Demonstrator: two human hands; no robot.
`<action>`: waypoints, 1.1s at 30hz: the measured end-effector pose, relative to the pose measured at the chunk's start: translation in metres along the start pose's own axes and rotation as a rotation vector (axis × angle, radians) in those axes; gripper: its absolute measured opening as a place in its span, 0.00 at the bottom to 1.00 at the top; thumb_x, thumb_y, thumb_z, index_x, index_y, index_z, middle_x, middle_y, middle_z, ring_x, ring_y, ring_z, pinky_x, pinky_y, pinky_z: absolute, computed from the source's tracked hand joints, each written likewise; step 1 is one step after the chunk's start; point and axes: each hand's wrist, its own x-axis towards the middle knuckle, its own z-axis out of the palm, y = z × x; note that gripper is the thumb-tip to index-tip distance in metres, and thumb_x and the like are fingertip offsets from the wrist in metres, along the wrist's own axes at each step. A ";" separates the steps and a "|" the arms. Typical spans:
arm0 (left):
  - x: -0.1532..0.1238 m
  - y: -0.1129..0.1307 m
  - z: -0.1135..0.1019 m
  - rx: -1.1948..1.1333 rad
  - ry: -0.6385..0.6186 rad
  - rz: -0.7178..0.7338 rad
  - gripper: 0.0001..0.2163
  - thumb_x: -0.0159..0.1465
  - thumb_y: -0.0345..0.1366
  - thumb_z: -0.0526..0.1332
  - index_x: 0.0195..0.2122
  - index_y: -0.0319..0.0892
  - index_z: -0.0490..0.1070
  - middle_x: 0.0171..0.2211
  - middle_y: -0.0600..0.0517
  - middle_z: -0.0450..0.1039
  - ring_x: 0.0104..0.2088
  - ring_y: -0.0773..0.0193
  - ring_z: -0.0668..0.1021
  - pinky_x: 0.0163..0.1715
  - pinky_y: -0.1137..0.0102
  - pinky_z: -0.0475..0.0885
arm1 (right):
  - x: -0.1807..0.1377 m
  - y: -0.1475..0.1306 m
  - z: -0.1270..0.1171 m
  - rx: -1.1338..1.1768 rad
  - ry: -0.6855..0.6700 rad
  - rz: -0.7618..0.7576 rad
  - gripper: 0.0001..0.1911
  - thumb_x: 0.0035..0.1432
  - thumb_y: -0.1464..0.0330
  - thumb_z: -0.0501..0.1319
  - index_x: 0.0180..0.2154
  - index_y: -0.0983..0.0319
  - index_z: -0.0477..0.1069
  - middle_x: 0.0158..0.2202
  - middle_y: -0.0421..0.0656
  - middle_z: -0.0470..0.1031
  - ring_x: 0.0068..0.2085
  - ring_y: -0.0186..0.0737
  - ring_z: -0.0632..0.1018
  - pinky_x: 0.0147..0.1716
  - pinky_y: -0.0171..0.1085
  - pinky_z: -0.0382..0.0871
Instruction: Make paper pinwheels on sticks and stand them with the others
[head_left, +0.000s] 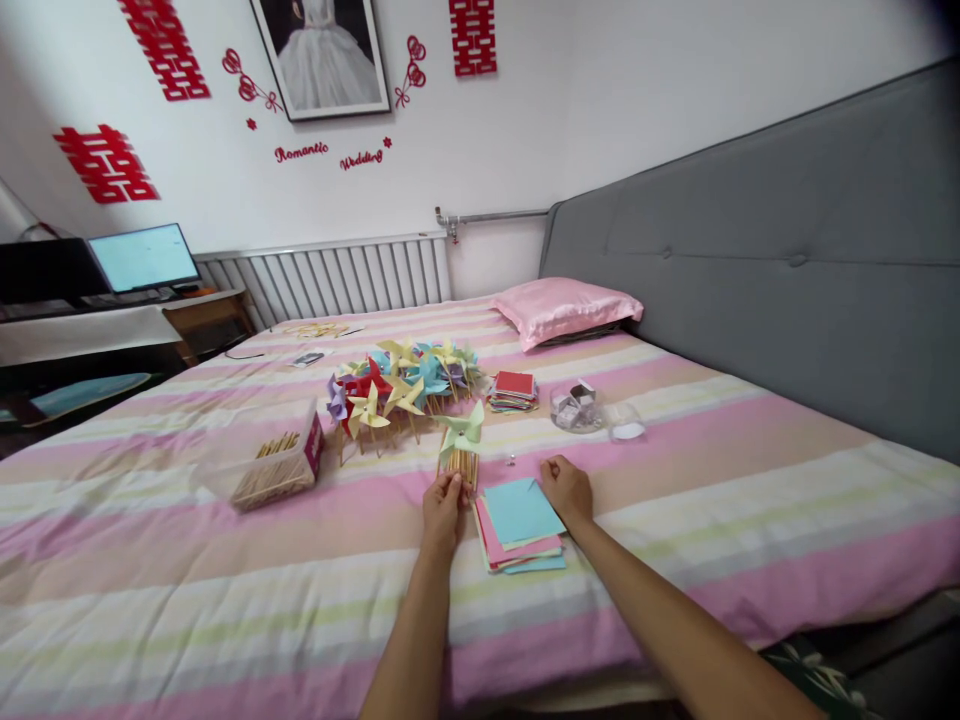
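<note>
A pale green paper pinwheel (461, 433) stands up beyond my left hand (442, 500), whose fingers are pinched at the lower end of its stick. Just behind those fingers lies a bunch of wooden sticks (465, 467), partly hidden by the pinwheel. My right hand (568, 488) is closed, resting at the right upper corner of a stack of square papers. A light blue sheet (521, 512) tops that stack, with pink paper (496, 545) showing underneath. What the right fingers hold, if anything, is hidden. A tiny shiny piece (511, 460) lies between the hands.
Finished pinwheels (405, 385) crowd the middle of the striped bed (337, 620). To the left is a clear plastic box (277, 470) of sticks. Red-topped papers (514, 385), a round clear container (576, 408) and its lid (625, 424) lie behind my right hand; a pink pillow (566, 308) is farther back.
</note>
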 end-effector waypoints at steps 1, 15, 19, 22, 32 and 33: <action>0.000 0.001 0.001 0.004 -0.004 -0.004 0.16 0.48 0.43 0.67 0.31 0.35 0.71 0.20 0.55 0.70 0.17 0.75 0.65 0.20 0.77 0.60 | 0.001 0.000 0.000 0.010 0.000 0.003 0.14 0.57 0.61 0.52 0.29 0.60 0.73 0.26 0.42 0.77 0.27 0.39 0.74 0.25 0.33 0.55; -0.008 0.037 -0.011 -0.091 0.009 -0.059 0.16 0.48 0.41 0.69 0.33 0.35 0.73 0.22 0.53 0.70 0.18 0.75 0.66 0.18 0.79 0.61 | 0.010 0.007 0.009 0.113 0.003 0.028 0.16 0.53 0.57 0.54 0.25 0.59 0.73 0.24 0.44 0.77 0.28 0.43 0.75 0.26 0.35 0.60; -0.013 0.043 -0.033 -0.098 0.024 -0.059 0.16 0.49 0.42 0.68 0.34 0.36 0.73 0.23 0.53 0.71 0.19 0.75 0.67 0.16 0.81 0.58 | 0.015 0.008 0.006 0.208 0.008 0.093 0.16 0.49 0.56 0.56 0.21 0.60 0.72 0.23 0.44 0.77 0.25 0.44 0.74 0.24 0.36 0.59; -0.016 0.040 -0.044 -0.096 0.010 -0.079 0.15 0.51 0.41 0.68 0.36 0.37 0.74 0.24 0.53 0.71 0.20 0.76 0.66 0.16 0.81 0.56 | 0.026 -0.007 0.000 0.319 0.025 0.137 0.16 0.47 0.56 0.56 0.20 0.61 0.71 0.19 0.44 0.75 0.21 0.43 0.73 0.22 0.36 0.59; -0.020 0.040 -0.048 -0.095 -0.043 -0.131 0.15 0.50 0.40 0.68 0.36 0.36 0.75 0.24 0.53 0.69 0.20 0.76 0.65 0.19 0.80 0.58 | 0.022 -0.156 0.023 0.907 -0.187 0.001 0.26 0.49 0.49 0.56 0.34 0.65 0.74 0.29 0.44 0.76 0.26 0.34 0.72 0.24 0.32 0.61; -0.020 0.040 -0.048 -0.092 -0.047 -0.140 0.15 0.50 0.40 0.68 0.36 0.36 0.75 0.24 0.53 0.69 0.19 0.76 0.65 0.18 0.80 0.57 | 0.019 -0.160 0.027 0.958 -0.213 0.013 0.27 0.50 0.48 0.55 0.35 0.65 0.74 0.30 0.43 0.75 0.26 0.34 0.72 0.24 0.32 0.61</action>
